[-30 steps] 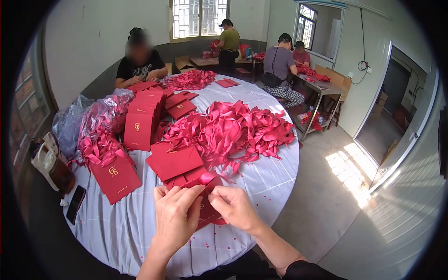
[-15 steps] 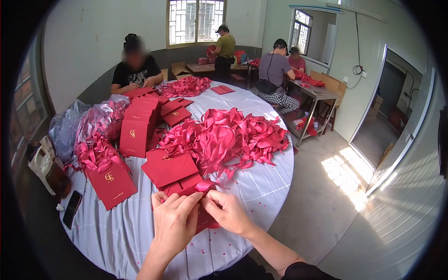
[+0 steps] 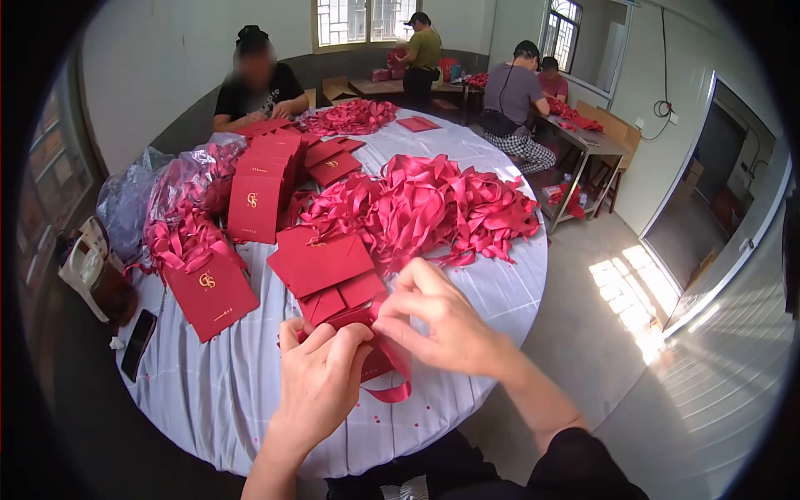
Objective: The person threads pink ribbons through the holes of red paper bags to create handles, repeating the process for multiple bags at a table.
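Observation:
My left hand point(image 3: 319, 383) is closed on the upper edge of a red paper envelope point(image 3: 377, 363), which is partly hidden behind my fingers. A glossy red ribbon point(image 3: 393, 390) loops down from this envelope over the white cloth. At its top, the fingertips of my right hand point(image 3: 437, 321) are pinched on the ribbon. Just beyond my hands lies a small pile of red envelopes point(image 3: 321, 260), one showing a folded flap. A large tangled heap of red ribbons point(image 3: 433, 208) spreads behind my right hand.
The round table has a white cloth point(image 3: 479, 333). Gold-printed envelopes point(image 3: 252, 204) stand in a row; others point(image 3: 208, 296) lie left near ribbons and clear plastic point(image 3: 133, 187). A phone point(image 3: 139, 345) lies at the left edge. Co-workers sit or stand beyond, one across the table point(image 3: 258, 87).
My right hand has moved up and right from beside my left, and a ribbon loop now hangs below. My left hand stays at the envelope's edge. The view has shifted.

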Available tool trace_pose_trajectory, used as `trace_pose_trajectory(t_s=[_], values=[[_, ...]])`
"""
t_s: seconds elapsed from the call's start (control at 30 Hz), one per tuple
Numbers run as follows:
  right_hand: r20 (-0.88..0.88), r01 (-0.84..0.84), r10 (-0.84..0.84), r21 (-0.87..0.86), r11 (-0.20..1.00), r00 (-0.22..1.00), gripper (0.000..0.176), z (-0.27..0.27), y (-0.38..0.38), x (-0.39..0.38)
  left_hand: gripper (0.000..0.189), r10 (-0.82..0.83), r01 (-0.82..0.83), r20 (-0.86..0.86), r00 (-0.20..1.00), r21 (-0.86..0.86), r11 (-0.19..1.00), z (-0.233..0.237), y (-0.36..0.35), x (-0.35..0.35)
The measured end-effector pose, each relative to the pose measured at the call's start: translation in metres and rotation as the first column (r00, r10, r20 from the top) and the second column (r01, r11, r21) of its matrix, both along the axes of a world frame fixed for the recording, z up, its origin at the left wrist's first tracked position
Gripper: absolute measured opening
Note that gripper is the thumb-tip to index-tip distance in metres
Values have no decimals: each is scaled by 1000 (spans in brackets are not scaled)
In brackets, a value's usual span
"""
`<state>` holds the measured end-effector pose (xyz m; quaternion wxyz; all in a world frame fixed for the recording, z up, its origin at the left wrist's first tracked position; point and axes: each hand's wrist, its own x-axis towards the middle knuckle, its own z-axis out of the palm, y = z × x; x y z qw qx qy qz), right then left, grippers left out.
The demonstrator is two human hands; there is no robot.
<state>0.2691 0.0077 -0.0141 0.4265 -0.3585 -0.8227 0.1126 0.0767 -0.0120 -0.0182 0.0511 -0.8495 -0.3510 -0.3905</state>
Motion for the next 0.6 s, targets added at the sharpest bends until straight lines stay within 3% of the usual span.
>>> trace_pose_trajectory(t_s=[0.07,0.1,0.13,0.23,0.3,0.37,0.43,0.5,0.53,0.6], values=[[140,-36,35,8,999,990,15,14,7,2,18,3,-3,-9,1000,22,1000,0,0,0],[202,-45,63,-91,995,977,20,22,8,2,18,-4,4,-18,1000,22,1000,-1,1,0],[193,-38,54,-90,995,980,20,26,13,2,18,-3,4,-10,1000,21,1000,-2,1,0],[505,-144,331,-372,917,797,27,42,37,-4,18,-17,17,-13,1000,23,1000,-3,0,1],[462,-171,445,-522,836,767,25,47,50,-6,18,-23,23,-12,1000,29,999,-1,-1,2],[432,-201,468,-532,823,771,23,50,54,-9,17,-17,17,-5,1000,16,1000,0,-2,3],[361,-96,459,-692,715,812,21,52,51,-11,16,-25,25,-3,1000,5,1000,-1,-2,2],[368,-131,365,-527,839,855,18,33,49,-9,17,-46,47,24,999,-47,998,0,-2,2],[272,-188,303,-379,906,913,16,25,41,-5,17,-45,47,29,999,-42,998,0,-1,1],[183,-164,235,-335,928,955,16,15,42,-5,18,-51,53,29,998,-72,996,0,1,-2]])
